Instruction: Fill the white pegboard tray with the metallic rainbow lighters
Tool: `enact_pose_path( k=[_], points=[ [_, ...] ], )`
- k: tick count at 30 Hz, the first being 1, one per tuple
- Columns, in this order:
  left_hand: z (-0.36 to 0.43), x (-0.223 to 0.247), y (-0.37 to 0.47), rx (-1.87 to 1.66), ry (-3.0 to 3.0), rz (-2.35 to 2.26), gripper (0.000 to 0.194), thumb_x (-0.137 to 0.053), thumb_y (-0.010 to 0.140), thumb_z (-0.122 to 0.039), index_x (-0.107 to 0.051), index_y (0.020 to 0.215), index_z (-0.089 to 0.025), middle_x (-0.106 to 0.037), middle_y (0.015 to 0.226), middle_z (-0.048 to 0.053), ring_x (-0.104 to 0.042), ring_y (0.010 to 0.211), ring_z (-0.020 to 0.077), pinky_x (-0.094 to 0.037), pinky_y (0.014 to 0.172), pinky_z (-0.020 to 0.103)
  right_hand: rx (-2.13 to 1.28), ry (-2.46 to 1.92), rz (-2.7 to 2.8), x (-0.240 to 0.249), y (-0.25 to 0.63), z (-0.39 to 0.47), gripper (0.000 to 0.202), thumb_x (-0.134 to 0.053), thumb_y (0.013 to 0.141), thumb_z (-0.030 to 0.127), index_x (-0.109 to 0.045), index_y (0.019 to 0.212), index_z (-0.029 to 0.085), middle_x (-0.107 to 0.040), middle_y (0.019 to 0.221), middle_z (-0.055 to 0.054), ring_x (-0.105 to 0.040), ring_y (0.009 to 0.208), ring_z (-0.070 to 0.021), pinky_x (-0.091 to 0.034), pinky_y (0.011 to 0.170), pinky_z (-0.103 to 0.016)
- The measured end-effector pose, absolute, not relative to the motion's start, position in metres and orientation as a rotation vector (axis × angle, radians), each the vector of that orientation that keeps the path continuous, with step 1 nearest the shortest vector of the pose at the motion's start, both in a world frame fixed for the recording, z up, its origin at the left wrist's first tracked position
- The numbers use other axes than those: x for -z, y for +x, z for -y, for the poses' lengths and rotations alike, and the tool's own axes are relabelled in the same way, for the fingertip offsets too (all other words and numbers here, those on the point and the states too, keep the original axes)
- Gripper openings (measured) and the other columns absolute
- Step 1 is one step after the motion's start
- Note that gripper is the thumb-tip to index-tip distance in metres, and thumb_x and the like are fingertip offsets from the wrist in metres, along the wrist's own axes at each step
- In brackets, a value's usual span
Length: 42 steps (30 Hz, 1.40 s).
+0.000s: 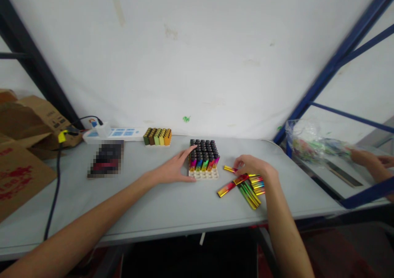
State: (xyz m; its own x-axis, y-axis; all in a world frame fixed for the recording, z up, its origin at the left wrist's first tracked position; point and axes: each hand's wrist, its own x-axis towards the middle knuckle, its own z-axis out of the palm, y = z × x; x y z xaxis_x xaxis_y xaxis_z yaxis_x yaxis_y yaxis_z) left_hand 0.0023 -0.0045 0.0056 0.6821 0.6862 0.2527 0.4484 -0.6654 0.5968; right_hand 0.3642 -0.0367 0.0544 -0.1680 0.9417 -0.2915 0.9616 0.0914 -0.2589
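Observation:
A white rack [203, 175] stands mid-table, filled with rows of black-topped, rainbow-bodied lighters [205, 157]; its front holes are bare. My left hand [174, 169] clasps the rack's left side, with the thumb at the front corner and the fingers further back against the lighters. To the right lies a loose pile of shiny, flat, gold-and-rainbow strips [250, 194]. My right hand [250, 165] is over that pile, its fingers pinched at a red-and-gold strip [241, 179]. The fingertips are partly hidden, and whether the strips are lighter sleeves is unclear.
A second block of gold-topped pieces [157, 136] stands near the wall, beside a white power strip [123, 134]. A pixelated dark item [106, 159] and cardboard boxes [24, 159] are left. Beyond the blue frame [326, 72], another person's hands [367, 159] work near plastic bags [308, 142].

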Motion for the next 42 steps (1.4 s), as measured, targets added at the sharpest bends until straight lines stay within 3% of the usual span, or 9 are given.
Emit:
enact_pose_path(
  k=[4, 9, 19, 31, 42],
  points=[
    [0.005, -0.006, 0.002, -0.644, 2.4, -0.876, 0.123, -0.084, 0.072, -0.058, -0.007, 0.163, -0.028, -0.028, 0.165, 0.015, -0.034, 0.149, 0.0361, -0.027, 0.124, 0.051, 0.596, 1.991, -2.457, -0.059, 0.358, 0.036, 0.023, -0.074, 0.079, 0.025, -0.074, 0.101, 0.019, -0.075, 0.102, -0.007, -0.069, 0.09, -0.0212, -0.051, 0.078, -0.028],
    [0.005, -0.006, 0.002, -0.627, 2.407, -0.871, 0.123, -0.084, 0.073, -0.057, -0.005, 0.163, -0.028, -0.027, 0.165, 0.015, -0.033, 0.15, 0.0351, -0.026, 0.125, 0.05, 0.538, 1.935, -2.736, -0.074, 0.349, 0.045, 0.024, -0.065, 0.091, 0.037, -0.07, 0.106, 0.019, -0.074, 0.093, -0.006, -0.066, 0.08, -0.0185, -0.049, 0.074, -0.028],
    [0.003, -0.003, 0.002, -0.642, 2.418, -0.867, 0.124, -0.084, 0.073, -0.058, -0.005, 0.163, -0.028, -0.026, 0.166, 0.015, -0.032, 0.15, 0.0359, -0.026, 0.125, 0.05, 0.62, 1.833, -2.948, -0.092, 0.324, 0.058, 0.023, -0.07, 0.089, 0.04, -0.072, 0.101, 0.021, -0.073, 0.086, -0.003, -0.066, 0.078, -0.0179, -0.05, 0.076, -0.029],
    [0.003, -0.004, 0.003, -0.644, 2.416, -0.863, 0.123, -0.084, 0.073, -0.057, -0.006, 0.163, -0.028, -0.027, 0.165, 0.014, -0.032, 0.15, 0.0355, -0.027, 0.125, 0.049, 0.488, 1.628, -3.131, -0.084, 0.304, 0.056, 0.019, -0.068, 0.093, 0.03, -0.072, 0.108, 0.021, -0.075, 0.097, -0.004, -0.067, 0.084, -0.0176, -0.051, 0.082, -0.03],
    [0.002, -0.002, 0.002, -0.644, 2.423, -0.866, 0.124, -0.084, 0.073, -0.058, -0.004, 0.163, -0.029, -0.028, 0.165, 0.015, -0.033, 0.15, 0.0344, -0.027, 0.124, 0.049, 0.485, 1.663, -3.099, -0.085, 0.295, 0.058, 0.013, -0.069, 0.09, 0.02, -0.07, 0.103, 0.018, -0.074, 0.093, -0.005, -0.067, 0.083, -0.018, -0.052, 0.08, -0.03]
  ],
)
